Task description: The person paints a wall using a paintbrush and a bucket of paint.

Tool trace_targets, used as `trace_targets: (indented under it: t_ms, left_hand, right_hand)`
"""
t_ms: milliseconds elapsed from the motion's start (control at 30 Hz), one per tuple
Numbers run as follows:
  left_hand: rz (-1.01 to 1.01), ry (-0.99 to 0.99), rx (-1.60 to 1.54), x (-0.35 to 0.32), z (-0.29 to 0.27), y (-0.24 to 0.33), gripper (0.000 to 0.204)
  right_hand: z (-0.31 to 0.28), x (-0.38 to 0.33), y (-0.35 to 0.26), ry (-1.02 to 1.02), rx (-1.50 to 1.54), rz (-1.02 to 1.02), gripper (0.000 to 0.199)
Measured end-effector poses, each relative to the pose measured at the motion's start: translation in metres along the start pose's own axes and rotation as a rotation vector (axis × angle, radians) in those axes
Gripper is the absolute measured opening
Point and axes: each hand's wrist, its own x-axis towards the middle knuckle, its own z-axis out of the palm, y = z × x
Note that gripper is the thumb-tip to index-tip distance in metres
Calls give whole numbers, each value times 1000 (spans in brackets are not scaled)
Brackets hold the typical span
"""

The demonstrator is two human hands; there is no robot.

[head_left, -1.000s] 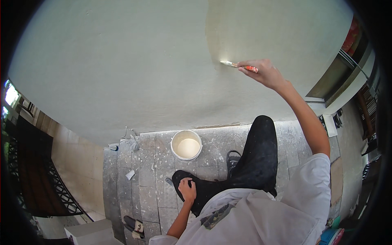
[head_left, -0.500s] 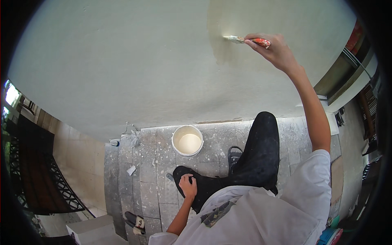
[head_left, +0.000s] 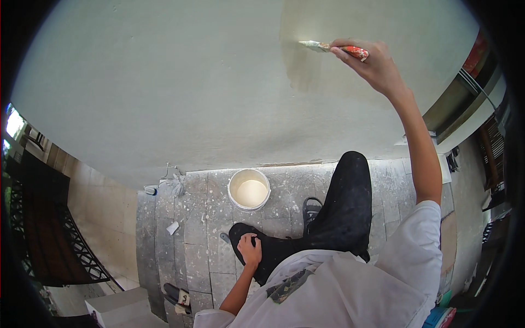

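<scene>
My right hand [head_left: 374, 65] is closed around the red, paint-spotted handle of a paintbrush [head_left: 315, 46]. The brush points left, and its pale bristle tip meets the grey-white wall [head_left: 180, 82] inside a darker, wet-looking patch [head_left: 298, 68]. My left hand [head_left: 250, 250] lies on my bent left knee, fingers spread and holding nothing. Below the wall, a white bucket [head_left: 264, 203] of cream-coloured paint [head_left: 250, 192] stands on the floor, ahead of that knee.
Grey paving [head_left: 194, 249] under me is spattered with white. Slippers [head_left: 178, 298] lie at the lower left, and a white scrap [head_left: 173, 227] is nearby. A crumpled plastic bag [head_left: 174, 186] sits by the wall's foot. A dark metal-framed piece [head_left: 49, 218] stands far left.
The brush and my right hand have moved slightly up the wall, the tip still within the darker patch. My left hand stays on the knee. The whole view has shifted a little.
</scene>
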Motion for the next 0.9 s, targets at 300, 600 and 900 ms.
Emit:
trace_targets:
  t_ms: [300,600,900]
  left_hand:
    - [6,23,-6,6,10,-4,16]
    - [-6,35,-12,-5,2,-3,16]
    - [-15,72,-11,-19,3,-5,18]
  right_hand:
    - [37,25,13,-166,96,-181,22]
    - [2,46,-21,617,-300,-683,24]
    - [108,-42,-4,-41,-172,-582,22]
